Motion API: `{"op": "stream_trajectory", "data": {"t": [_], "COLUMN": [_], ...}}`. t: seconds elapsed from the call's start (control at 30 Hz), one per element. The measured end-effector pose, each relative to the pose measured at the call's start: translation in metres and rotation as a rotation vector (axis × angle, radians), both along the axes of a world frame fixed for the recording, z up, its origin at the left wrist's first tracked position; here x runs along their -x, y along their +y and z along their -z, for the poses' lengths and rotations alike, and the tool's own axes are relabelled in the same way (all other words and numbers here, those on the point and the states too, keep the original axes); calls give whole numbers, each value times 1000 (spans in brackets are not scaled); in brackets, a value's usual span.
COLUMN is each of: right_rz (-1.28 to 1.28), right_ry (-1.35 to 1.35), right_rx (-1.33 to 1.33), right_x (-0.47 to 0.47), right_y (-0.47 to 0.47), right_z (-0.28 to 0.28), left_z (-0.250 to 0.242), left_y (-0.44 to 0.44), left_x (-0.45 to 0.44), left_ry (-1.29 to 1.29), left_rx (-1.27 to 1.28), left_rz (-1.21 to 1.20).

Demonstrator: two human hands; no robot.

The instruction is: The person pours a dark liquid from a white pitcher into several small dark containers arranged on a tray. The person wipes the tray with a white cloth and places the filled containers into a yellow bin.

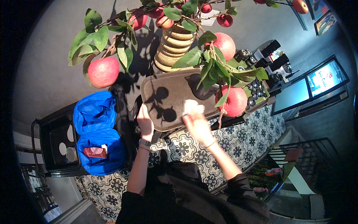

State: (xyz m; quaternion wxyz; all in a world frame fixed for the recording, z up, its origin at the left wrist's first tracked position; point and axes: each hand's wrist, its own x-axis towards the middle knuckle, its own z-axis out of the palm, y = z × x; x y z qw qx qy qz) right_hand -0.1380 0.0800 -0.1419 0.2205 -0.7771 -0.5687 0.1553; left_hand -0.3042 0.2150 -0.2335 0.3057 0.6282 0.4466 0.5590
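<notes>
A brown rectangular serving tray [179,92] with rounded corners lies before me, crossed by shadows of fruit and leaves. My left hand [145,123] grips its near left corner. Over the tray's near right part, my right hand [195,121] presses a crumpled white cloth or tissue [192,107] to the surface; the hand is slightly blurred. A dark ribbed cup [205,91] stands at the tray's right side, partly hidden by leaves.
Artificial apple branches with a large red apple [103,72] overhang the tray. Behind it rises a stack of woven yellowish rings [174,47]. Blue bin liners [96,112] fill two openings at left, beside a black tub [57,140] holding cups. Black items stand on a green surface [258,93] at right.
</notes>
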Motion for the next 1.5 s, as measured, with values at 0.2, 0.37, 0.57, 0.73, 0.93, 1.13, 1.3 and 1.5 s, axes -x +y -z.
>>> {"op": "stream_trajectory", "data": {"t": [0.2,0.37,0.57,0.73,0.93,1.13,1.3,1.5], "right_rz": [-142,-70,195,573,642,305,351,427], "right_ry": [35,81,152,156,413,969,1268,1157], "right_rx": [-120,-292,-702,-816,-476,-595,-667,-856], "right_x": [96,31,-46,-132,-177,-189,-192,-176], "right_y": [41,53,4,4,36,54,72,79], "right_z": [23,6,-49,-53,-27,-18,-2,10], "left_z": [10,-18,-72,-61,-23,-6,7,-16], "left_y": [4,-4,-17,-19,-19,-14,-21,-23], "left_x": [9,7,4,-14,-56,-67,-57,-64], "left_ry": [-54,-91,553,651,174,359,748,643], "left_rx": [126,266,-342,-397,-70,-62,91,28], "left_rz": [175,33,48,327,577,499,378,299]}}
